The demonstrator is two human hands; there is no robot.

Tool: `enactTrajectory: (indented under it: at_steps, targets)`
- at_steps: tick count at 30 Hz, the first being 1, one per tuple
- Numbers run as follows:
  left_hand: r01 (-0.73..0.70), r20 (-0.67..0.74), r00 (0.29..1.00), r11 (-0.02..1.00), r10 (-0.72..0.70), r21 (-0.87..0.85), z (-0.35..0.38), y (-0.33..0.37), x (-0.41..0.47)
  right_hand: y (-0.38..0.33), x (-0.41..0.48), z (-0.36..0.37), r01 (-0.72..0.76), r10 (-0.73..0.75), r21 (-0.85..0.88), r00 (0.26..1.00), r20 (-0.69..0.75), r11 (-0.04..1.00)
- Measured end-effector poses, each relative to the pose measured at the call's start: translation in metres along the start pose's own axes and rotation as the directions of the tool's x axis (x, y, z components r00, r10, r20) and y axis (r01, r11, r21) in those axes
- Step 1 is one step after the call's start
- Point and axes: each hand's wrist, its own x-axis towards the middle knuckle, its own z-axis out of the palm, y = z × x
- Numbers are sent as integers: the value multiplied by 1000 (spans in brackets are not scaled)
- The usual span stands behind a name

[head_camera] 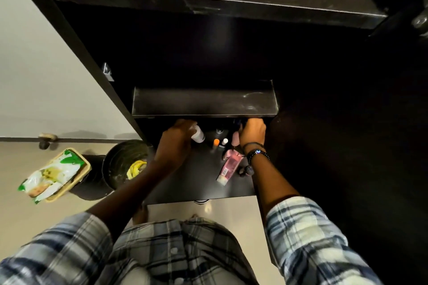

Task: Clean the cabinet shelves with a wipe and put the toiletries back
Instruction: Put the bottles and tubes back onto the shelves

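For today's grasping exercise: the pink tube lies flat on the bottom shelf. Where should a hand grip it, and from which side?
Grip the pink tube across its middle, fingers on its two long edges, coming from above and the open front of the bottom shelf. It lies flat with its crimped end toward the front, nothing covers it, and the right hand and small bottles crowd its far end.

Tube point(229, 167) on bottom shelf point(199, 183) — bin point(120, 162) left.

Pink tube point(229, 167) flat on bottom shelf point(199, 183)
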Motion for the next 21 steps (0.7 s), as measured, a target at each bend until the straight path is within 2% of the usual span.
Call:
enactTrajectory:
  at_steps: [8,15,21]
  targets:
    - [-26,-132,991,993,10,-118,-18,20,-38,15,-85,-8,201,-128,317,963,-238,927]
    - [-107,-295,953,987,66,-123,-56,54,-49,-2,-126,-59,364,-197,416,899,-391,833]
    - [-259,-457,873,955,169,-142,-136,96,-42,-62,-125,-127,524,-192,521,805,-562,673]
